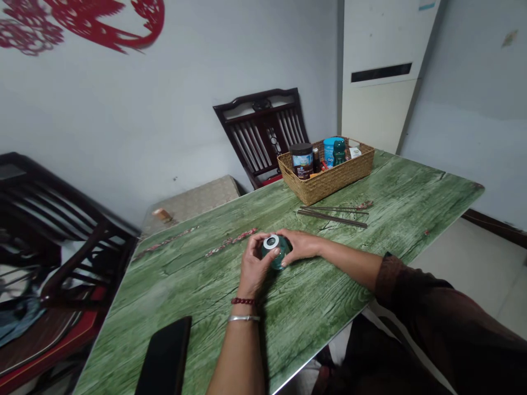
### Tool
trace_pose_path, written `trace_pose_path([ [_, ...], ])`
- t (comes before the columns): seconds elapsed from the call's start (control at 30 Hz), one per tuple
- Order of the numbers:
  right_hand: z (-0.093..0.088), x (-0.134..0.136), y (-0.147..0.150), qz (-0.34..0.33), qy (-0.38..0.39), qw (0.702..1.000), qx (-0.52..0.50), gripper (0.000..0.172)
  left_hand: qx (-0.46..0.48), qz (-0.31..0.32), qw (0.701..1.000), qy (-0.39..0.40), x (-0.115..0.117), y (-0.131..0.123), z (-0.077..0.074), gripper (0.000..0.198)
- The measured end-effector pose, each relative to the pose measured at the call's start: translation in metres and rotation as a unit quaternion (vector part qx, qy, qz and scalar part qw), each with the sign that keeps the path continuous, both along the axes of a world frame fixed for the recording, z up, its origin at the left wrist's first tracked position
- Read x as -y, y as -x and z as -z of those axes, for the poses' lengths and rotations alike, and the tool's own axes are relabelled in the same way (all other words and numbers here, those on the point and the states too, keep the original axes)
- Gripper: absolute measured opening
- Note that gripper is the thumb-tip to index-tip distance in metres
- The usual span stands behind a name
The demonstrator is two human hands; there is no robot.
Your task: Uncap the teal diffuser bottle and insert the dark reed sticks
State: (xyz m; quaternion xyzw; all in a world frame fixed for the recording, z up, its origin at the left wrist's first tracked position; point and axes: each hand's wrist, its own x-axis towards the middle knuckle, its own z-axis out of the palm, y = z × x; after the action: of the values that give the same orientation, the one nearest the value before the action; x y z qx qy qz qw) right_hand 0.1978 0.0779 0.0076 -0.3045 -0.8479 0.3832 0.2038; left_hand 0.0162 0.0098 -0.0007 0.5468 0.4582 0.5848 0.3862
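Note:
A small dark-green glass jar (277,258) with a white ring at its mouth sits on the green wood-grain table (197,285). My left hand (254,266) wraps round the jar's left side. My right hand (300,244) grips it from the right. Both hands are closed on the jar, which tilts slightly toward me. A red bead bracelet and a silver bangle circle my left wrist.
Thin brown sticks (333,215) lie beyond the hands. A wicker basket (329,178) with jars and bottles stands at the far end. A black phone (164,356) lies near the front edge. Dark wooden chairs (263,131) stand behind and left of the table.

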Motion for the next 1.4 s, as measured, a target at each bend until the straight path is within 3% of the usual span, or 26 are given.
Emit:
trace_pose_path([
  [0.2, 0.025, 0.009, 0.014, 0.059, 0.001, 0.997, -0.045, 0.084, 0.000, -0.020, 1.000, -0.007, 0.000, 0.002, 0.002, 0.047],
  [0.33, 0.022, 0.011, 0.011, 0.052, -0.002, 0.997, -0.048, 0.082, 0.004, -0.036, 0.999, 0.006, 0.004, 0.001, -0.004, 0.040],
  [0.47, 0.020, 0.010, 0.010, 0.052, 0.002, 0.997, -0.050, 0.080, 0.034, -0.008, 0.999, 0.015, 0.010, -0.001, -0.008, 0.037],
  [0.6, 0.022, 0.008, 0.011, 0.051, -0.003, 0.997, -0.054, 0.076, 0.025, 0.006, 1.000, 0.016, 0.010, 0.001, -0.005, 0.039],
  [0.77, 0.021, 0.007, 0.011, 0.043, -0.004, 0.998, -0.053, 0.075, -0.023, -0.031, 0.999, 0.019, 0.008, 0.002, -0.001, 0.039],
  [0.9, 0.019, 0.008, 0.010, 0.044, -0.005, 0.997, -0.058, 0.072, -0.023, -0.006, 1.000, 0.015, 0.010, 0.002, -0.004, 0.037],
  [1.03, 0.021, 0.007, 0.012, 0.049, -0.008, 0.998, -0.050, 0.072, 0.002, 0.015, 1.000, -0.002, 0.008, 0.000, -0.006, 0.056],
  [1.1, 0.023, 0.006, 0.013, 0.049, -0.009, 0.998, -0.048, 0.074, -0.001, -0.012, 0.999, -0.031, 0.005, -0.002, -0.006, 0.068],
  [1.2, 0.025, 0.006, 0.013, 0.044, -0.015, 0.998, -0.051, 0.075, -0.055, -0.076, 0.995, -0.041, 0.005, -0.003, -0.008, 0.063],
  [1.3, 0.024, 0.006, 0.012, 0.046, -0.013, 0.998, -0.052, 0.074, -0.058, -0.025, 0.998, -0.015, 0.009, 0.000, -0.011, 0.052],
  [1.4, 0.024, 0.006, 0.012, 0.053, -0.003, 0.997, -0.062, 0.075, -0.019, 0.028, 0.999, -0.013, 0.011, 0.003, -0.011, 0.060],
])
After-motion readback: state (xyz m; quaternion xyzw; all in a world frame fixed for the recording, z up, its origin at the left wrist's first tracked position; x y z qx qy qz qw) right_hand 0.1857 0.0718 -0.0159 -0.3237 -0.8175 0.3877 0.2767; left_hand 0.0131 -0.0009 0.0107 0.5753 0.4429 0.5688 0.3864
